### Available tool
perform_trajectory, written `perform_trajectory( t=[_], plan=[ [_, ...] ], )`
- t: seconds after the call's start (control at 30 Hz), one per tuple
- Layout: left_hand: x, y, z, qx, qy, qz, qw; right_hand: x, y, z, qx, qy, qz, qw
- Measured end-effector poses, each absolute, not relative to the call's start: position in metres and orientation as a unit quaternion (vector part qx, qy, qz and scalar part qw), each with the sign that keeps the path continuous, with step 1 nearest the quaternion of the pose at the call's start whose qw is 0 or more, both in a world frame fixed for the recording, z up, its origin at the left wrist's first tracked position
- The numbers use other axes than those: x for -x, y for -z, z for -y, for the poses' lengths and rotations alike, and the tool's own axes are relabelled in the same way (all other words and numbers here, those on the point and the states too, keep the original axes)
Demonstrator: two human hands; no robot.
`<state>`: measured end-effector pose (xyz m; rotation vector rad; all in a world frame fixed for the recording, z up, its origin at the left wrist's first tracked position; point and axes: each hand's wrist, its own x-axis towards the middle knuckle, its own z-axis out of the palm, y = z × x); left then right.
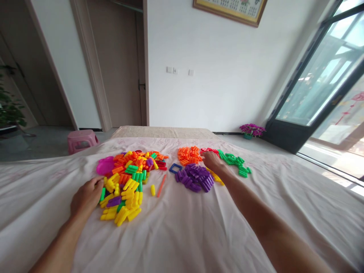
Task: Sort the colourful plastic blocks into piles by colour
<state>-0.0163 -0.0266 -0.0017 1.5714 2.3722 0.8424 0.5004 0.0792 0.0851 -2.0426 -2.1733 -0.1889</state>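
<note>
At the left edge of a mixed pile of plastic building pieces [132,170] is my left hand [87,195], its fingers curled together against the yellow pieces [112,182]. A green piece [102,194] lies right by those fingers; what they hold, if anything, is hidden. My right hand [213,159] reaches far forward, fingers bent together and pointing down between the orange pile [189,155] and the red pieces [206,150]. Its fingertips are too small to show what is in them. Purple pieces [195,178] form a heap just nearer, and yellow pieces [216,176] lie partly under my right wrist.
Green pieces [234,161] lie right of my right hand. Between the piles are a blue square frame [175,168], an orange stick [161,185] and one yellow piece [152,190]. A magenta dish [104,166] sits behind the mixed pile on the wrinkled cloth [176,231]. A pink stool [82,141] stands beyond.
</note>
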Motion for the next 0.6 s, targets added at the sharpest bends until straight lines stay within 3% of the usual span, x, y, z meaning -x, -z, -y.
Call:
perform_trajectory(
  t=[0.17, 0.3, 0.47, 0.6],
  plan=[
    [0.012, -0.005, 0.03, -0.521, -0.262, -0.808, 0.088, -0.409, -0.085, -0.007, 0.49, -0.058, 0.848, 0.195],
    [0.01, -0.008, 0.033, -0.529, -0.258, -0.804, 0.083, -0.346, -0.067, 0.044, 0.391, -0.054, 0.904, 0.167],
    [0.008, -0.011, 0.034, -0.53, -0.241, -0.81, 0.073, -0.33, -0.055, 0.061, 0.419, 0.008, 0.899, 0.128],
    [0.007, -0.012, 0.034, -0.53, -0.242, -0.81, 0.064, -0.328, -0.061, 0.06, 0.477, 0.014, 0.865, 0.155]
  ],
)
